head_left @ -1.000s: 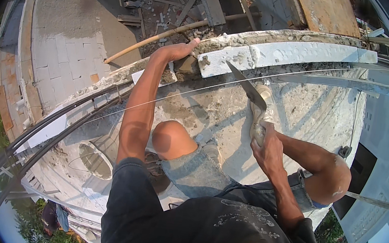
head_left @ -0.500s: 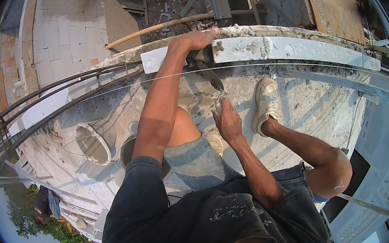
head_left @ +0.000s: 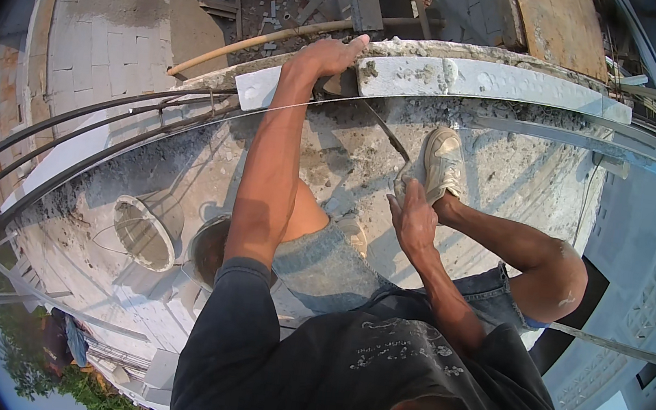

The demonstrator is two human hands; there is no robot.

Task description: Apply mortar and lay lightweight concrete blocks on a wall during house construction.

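My left hand [head_left: 331,56] rests on top of the low wall, fingers stretched toward its far side, at a gap between white blocks. A short white block [head_left: 256,88] lies left of my wrist, and a longer row of white blocks [head_left: 515,84] runs right from the gap. Something brown and shadowed [head_left: 341,84] sits in the gap below my palm; its kind is unclear. My right hand [head_left: 416,222] is closed round the handle of a trowel [head_left: 390,136], its thin blade seen nearly edge-on and pointing up-left toward the gap.
A taut string [head_left: 407,97] crosses in front of the blocks. Dark bent rebar [head_left: 109,122] curves along the left. A mortar bucket [head_left: 146,233] and a second bucket [head_left: 208,249] stand left of my leg. Beyond the wall lie a bamboo pole [head_left: 261,46] and rubble.
My right hand has moved right and slightly down with the trowel, whose blade has turned and drawn away from the gap. My left hand stays on the wall, and the view has shifted slightly.
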